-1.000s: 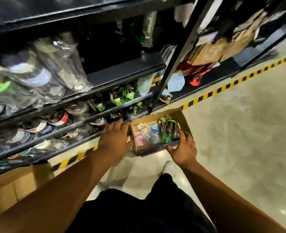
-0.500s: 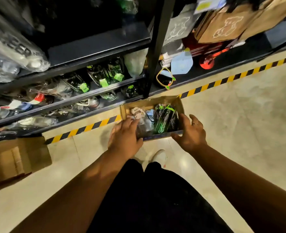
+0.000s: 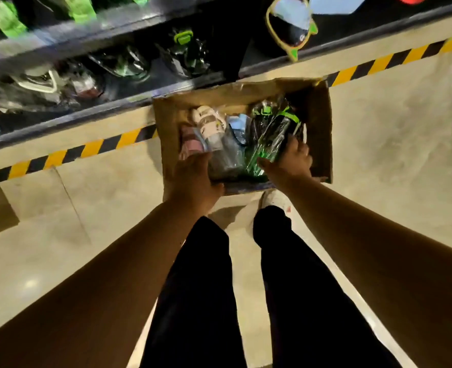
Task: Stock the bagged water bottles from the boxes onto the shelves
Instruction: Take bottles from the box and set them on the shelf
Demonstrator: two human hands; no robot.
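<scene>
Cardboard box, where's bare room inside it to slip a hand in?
Bare cardboard shows between the green-and-black bottles and the box's right wall, and in a strip along its far wall. The middle is crowded: bagged bottles lie side by side, with the left hand and right hand at the near end.

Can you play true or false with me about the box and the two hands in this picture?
1. The cardboard box is open on top. True.
2. The box is empty. False: bagged bottles lie in it.
3. The right hand grips a green-and-black bottle. True.
4. The left hand hangs at the person's side. False: it is at the box's near edge.
</scene>
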